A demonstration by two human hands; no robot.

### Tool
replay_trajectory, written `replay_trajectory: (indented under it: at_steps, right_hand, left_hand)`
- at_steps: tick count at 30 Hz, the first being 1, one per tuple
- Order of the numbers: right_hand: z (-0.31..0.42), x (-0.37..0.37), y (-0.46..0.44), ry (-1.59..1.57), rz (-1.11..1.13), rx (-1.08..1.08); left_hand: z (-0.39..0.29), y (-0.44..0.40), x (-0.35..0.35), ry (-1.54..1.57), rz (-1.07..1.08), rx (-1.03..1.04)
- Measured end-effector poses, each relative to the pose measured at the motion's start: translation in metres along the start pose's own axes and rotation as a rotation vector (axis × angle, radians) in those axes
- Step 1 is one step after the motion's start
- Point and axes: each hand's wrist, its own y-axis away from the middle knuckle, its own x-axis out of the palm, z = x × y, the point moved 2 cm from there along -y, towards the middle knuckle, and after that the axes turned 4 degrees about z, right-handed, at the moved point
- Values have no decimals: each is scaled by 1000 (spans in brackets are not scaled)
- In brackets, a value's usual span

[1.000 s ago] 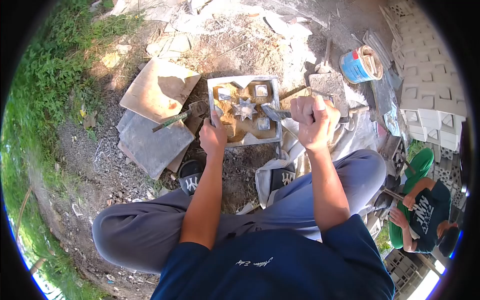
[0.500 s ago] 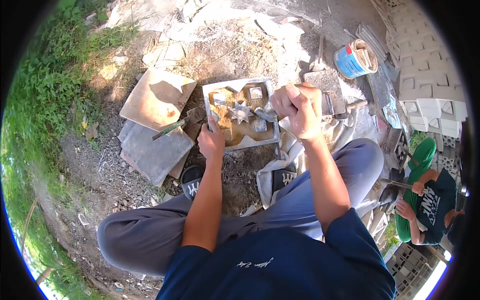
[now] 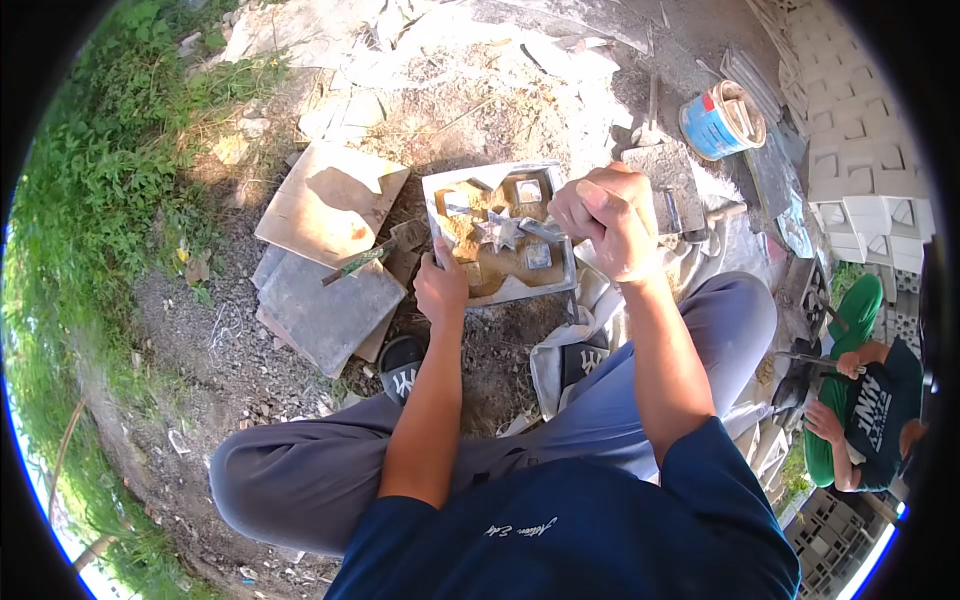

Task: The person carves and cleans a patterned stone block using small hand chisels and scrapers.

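Note:
A square, grey, shallow concrete block (image 3: pixel 520 292) with raised rims lies on the ground in front of me. Inside it are a star shape (image 3: pixel 500 231), small square raised pieces (image 3: pixel 538 256) and sandy brown material. My left hand (image 3: pixel 441 285) grips the block's left rim, thumb on top and fingers along the outer side. My right hand (image 3: pixel 608 222) is closed in a fist above the block's right rim. From under that fist a grey flat-bladed tool (image 3: pixel 541 229) points into the block; its handle is hidden by my fingers.
Flat slabs (image 3: pixel 330 310) and a tan board (image 3: pixel 325 205) are stacked at left. A blue-and-white bucket (image 3: pixel 715 125) stands at upper right, near a hammer (image 3: pixel 722 212). Another person (image 3: pixel 875 400) sits at far right beside stacked pale blocks (image 3: pixel 865 150).
The whole view has shifted, so the scene sits slightly farther right. Both hands stay at the block, the left on its rim and the right still in a fist over the right side.

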Motion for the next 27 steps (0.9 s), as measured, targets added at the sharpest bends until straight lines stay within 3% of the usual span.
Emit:
replay_trajectory:
  at_steps: [9, 13, 16, 21, 27]
  right_hand:
    - [-19, 1, -1, 35, -52, -19]
    - [-2, -8, 1, 30, -321, -86]
    - [37, -17, -3, -43, -711, -167]
    - [43, -28, 2, 4, -850, -335]
    - [17, -19, -5, 19, -951, -310]
  left_hand:
    - [10, 10, 1, 8, -24, -53]
    - [-1, 2, -2, 40, -5, -1]
    - [4, 5, -1, -3, -49, 0]
    - [-3, 7, -3, 49, -37, -14]
    - [0, 1, 2, 18, -11, -51]
